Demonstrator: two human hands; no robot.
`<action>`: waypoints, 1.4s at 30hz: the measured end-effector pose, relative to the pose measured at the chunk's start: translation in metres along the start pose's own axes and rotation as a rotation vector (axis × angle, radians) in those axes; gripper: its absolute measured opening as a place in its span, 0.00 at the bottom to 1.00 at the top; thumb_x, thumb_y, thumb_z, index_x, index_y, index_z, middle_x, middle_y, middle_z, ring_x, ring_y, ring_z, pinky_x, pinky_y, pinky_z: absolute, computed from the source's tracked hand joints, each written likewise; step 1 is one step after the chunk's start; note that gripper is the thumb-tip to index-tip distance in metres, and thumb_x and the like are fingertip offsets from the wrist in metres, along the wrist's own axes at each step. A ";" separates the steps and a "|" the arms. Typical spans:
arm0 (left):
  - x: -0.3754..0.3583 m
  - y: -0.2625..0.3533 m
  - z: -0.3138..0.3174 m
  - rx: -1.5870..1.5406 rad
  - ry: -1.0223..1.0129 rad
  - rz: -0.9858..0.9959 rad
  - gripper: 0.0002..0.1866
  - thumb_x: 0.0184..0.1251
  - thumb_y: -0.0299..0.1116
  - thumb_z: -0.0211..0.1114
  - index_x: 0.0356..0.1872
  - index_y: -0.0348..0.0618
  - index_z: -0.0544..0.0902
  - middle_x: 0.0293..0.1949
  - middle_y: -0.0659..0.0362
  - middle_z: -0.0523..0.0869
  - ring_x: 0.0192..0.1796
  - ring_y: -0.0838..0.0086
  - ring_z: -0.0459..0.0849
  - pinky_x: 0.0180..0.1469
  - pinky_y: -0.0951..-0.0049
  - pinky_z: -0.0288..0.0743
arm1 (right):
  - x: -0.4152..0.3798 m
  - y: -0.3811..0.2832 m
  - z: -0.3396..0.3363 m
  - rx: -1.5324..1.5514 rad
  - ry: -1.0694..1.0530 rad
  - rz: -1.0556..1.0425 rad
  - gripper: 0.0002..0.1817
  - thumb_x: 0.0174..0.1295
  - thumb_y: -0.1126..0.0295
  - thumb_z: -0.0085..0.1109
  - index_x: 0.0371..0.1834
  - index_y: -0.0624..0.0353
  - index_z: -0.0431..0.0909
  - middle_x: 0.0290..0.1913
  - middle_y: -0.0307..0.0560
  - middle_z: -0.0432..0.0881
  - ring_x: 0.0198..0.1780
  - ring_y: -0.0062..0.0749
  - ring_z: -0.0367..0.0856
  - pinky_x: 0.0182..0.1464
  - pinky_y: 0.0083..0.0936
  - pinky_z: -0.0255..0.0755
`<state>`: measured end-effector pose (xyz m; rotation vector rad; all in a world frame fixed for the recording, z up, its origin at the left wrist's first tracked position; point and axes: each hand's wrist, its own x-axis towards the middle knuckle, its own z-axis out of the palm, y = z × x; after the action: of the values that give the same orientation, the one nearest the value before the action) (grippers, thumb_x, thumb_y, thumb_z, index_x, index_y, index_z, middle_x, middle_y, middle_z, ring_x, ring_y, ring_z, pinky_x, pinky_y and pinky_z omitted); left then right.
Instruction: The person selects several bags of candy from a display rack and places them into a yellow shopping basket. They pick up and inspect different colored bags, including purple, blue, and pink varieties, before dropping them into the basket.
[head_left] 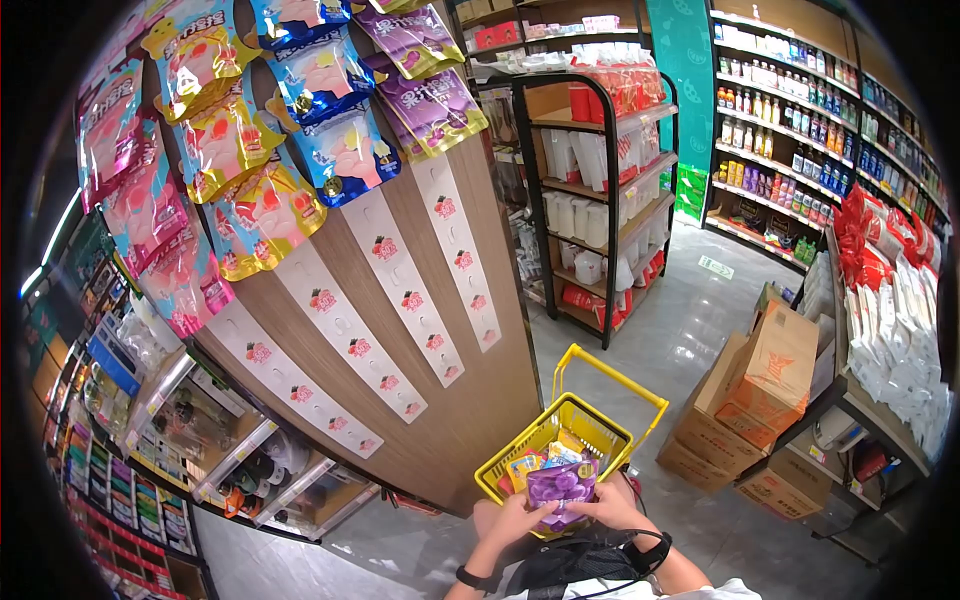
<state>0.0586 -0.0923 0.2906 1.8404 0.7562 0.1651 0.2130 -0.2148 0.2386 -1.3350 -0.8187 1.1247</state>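
Low in the view, a purple candy bag [562,485] with pictures of grapes is held over the near part of a yellow shopping basket [484,478]. My left hand [516,521] grips its lower left side, thumb on the front. My right hand [617,510] grips the lower right side, with the thumb also on the front. Fingers behind the bag are hidden. Inside the basket lie several colourful packets, among them a yellow one [524,468], partly covered by the bag. The basket's yellow handle [655,420] stands raised on the far side.
A wooden display panel [480,420] carries white hanging strips [400,285] and several candy bags [335,150] higher up. Behind stands a black-framed shelf rack [608,200]. Cardboard boxes [765,370] are stacked on the right, beside a shelf of white packets [900,330].
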 end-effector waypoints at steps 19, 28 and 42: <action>0.013 -0.042 0.020 -0.301 0.014 0.066 0.16 0.58 0.32 0.65 0.44 0.34 0.78 0.37 0.62 0.82 0.37 0.83 0.77 0.41 0.81 0.72 | 0.004 0.009 0.001 0.093 -0.039 -0.048 0.14 0.58 0.71 0.60 0.47 0.63 0.76 0.42 0.37 0.79 0.43 0.18 0.74 0.47 0.18 0.69; 0.015 -0.047 0.006 -0.248 -0.002 0.086 0.15 0.58 0.32 0.65 0.44 0.34 0.78 0.38 0.62 0.82 0.38 0.83 0.79 0.43 0.81 0.72 | -0.002 -0.011 0.002 0.054 0.144 -0.079 0.10 0.56 0.71 0.61 0.39 0.63 0.79 0.35 0.35 0.80 0.37 0.18 0.75 0.40 0.18 0.70; 0.021 -0.069 0.012 -0.009 0.181 0.038 0.14 0.56 0.41 0.66 0.29 0.39 0.79 0.21 0.64 0.78 0.25 0.85 0.71 0.29 0.82 0.65 | 0.002 0.003 -0.003 0.132 -0.045 0.049 0.18 0.55 0.69 0.63 0.47 0.64 0.76 0.41 0.38 0.80 0.42 0.19 0.76 0.46 0.18 0.69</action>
<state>0.0512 -0.0751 0.2199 1.8486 0.8441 0.3625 0.2157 -0.2142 0.2354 -1.2294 -0.7345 1.2294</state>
